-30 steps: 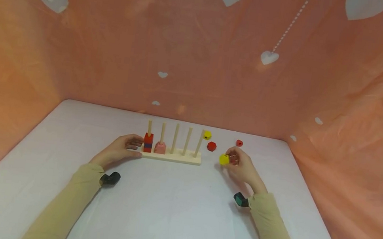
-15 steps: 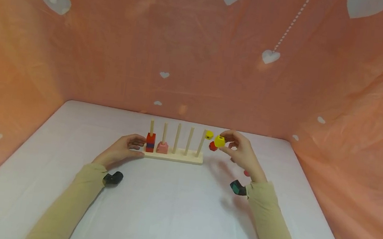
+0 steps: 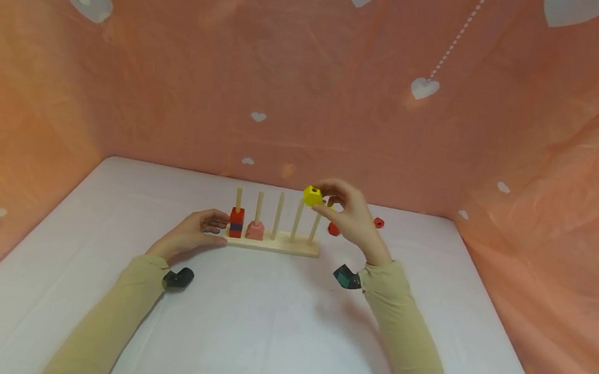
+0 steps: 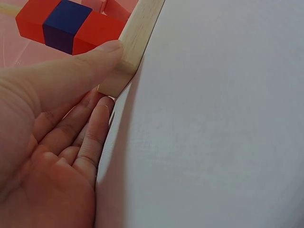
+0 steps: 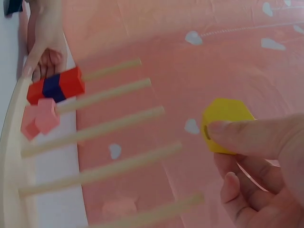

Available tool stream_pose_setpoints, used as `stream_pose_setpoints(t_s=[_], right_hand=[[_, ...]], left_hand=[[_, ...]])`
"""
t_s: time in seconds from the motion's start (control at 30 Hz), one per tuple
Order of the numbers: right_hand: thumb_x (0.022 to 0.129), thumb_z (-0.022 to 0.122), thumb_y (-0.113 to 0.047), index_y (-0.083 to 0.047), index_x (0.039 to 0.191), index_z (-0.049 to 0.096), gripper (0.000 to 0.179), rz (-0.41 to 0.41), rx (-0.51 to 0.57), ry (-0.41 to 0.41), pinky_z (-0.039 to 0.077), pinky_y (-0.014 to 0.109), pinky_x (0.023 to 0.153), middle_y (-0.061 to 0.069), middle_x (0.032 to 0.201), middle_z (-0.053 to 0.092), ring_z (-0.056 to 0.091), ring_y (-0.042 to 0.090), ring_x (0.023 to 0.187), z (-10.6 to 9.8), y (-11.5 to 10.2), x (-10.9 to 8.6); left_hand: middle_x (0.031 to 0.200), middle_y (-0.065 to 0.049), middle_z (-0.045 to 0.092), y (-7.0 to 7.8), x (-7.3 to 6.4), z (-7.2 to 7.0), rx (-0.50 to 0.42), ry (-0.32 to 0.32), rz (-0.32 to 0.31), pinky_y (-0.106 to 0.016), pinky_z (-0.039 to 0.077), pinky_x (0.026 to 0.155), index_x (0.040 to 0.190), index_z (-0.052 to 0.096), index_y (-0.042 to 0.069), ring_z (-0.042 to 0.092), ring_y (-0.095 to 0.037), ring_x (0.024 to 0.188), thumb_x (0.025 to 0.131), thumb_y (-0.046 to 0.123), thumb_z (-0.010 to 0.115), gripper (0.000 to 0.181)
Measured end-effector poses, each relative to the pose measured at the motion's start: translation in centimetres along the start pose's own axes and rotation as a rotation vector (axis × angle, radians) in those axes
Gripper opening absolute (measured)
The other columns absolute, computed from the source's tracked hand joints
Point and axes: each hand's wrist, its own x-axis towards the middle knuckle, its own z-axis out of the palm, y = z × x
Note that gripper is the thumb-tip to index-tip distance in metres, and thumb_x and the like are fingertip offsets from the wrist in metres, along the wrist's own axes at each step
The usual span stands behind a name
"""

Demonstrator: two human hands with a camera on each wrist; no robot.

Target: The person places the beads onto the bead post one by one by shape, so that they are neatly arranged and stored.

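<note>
My right hand (image 3: pixel 350 218) pinches a yellow faceted bead (image 3: pixel 312 195) between thumb and fingers, above the right-hand pegs of a wooden peg stand (image 3: pixel 281 247). In the right wrist view the bead (image 5: pixel 225 123) is apart from the peg tips, and its hole partly shows beside the thumb. My left hand (image 3: pixel 188 234) holds the stand's left end, its thumb (image 4: pixel 107 50) on the wood and its fingers curled by the end. Red and blue blocks (image 3: pixel 236 223) are stacked on the leftmost peg. Pink pieces (image 5: pixel 42 118) sit low on the second peg; the other pegs are bare.
Right of the stand lie a red bead (image 3: pixel 333 230) and a smaller red piece (image 3: pixel 378 223) on the white table (image 3: pixel 259 332). Another yellow bead is mostly hidden behind my right hand. A peach curtain with hearts (image 3: pixel 206 76) surrounds the table's back and sides.
My right hand has lifted the yellow bead and carried it left, from right of the stand to above its right-hand pegs. My left hand has stayed at the stand's end.
</note>
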Motion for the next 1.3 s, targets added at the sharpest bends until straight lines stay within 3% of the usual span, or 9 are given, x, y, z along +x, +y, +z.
stream_pose_setpoints(t_s=[0.27,0.6,1.07,1.3], right_hand=[[0.082,0.067,0.011,0.012,0.116,0.058,0.035,-0.04,0.066,0.0,0.048,0.04,0.079,0.023,0.112,0.061,0.057,0.033,0.096,2.1,-0.9,1.8],[0.082,0.065,0.015,0.015,0.113,0.057,0.033,-0.042,0.139,0.006,0.046,0.055,0.089,0.029,0.11,0.06,0.057,0.041,0.098,4.2,-0.6,3.1],[0.083,0.064,0.015,0.015,0.115,0.056,0.033,-0.008,0.125,0.028,0.05,0.05,0.085,0.028,0.11,0.06,0.058,0.04,0.1,5.2,-0.1,3.2],[0.081,0.071,0.007,0.002,0.117,0.062,0.037,0.019,-0.003,0.056,0.053,0.032,0.076,0.011,0.108,0.065,0.06,0.021,0.095,6.3,4.1,3.1]], left_hand=[[0.13,-0.019,0.052,-0.4,0.4,-0.2,0.009,-0.017,0.049,-0.047,0.039,0.102,0.133,0.048,0.002,0.051,-0.033,0.115,0.081,0.016,0.078,0.061],[0.13,-0.019,0.052,-0.3,0.4,-0.3,0.025,-0.024,0.055,-0.046,0.039,0.102,0.133,0.048,0.002,0.051,-0.033,0.116,0.082,0.015,0.076,0.059],[0.131,-0.02,0.051,-0.1,0.3,-0.3,0.013,-0.026,0.052,-0.047,0.039,0.103,0.133,0.047,0.001,0.05,-0.034,0.117,0.083,0.014,0.076,0.059],[0.131,-0.02,0.052,-0.4,0.5,-0.3,0.004,-0.021,0.047,-0.047,0.038,0.103,0.133,0.047,0.001,0.05,-0.034,0.117,0.083,0.013,0.076,0.06]])
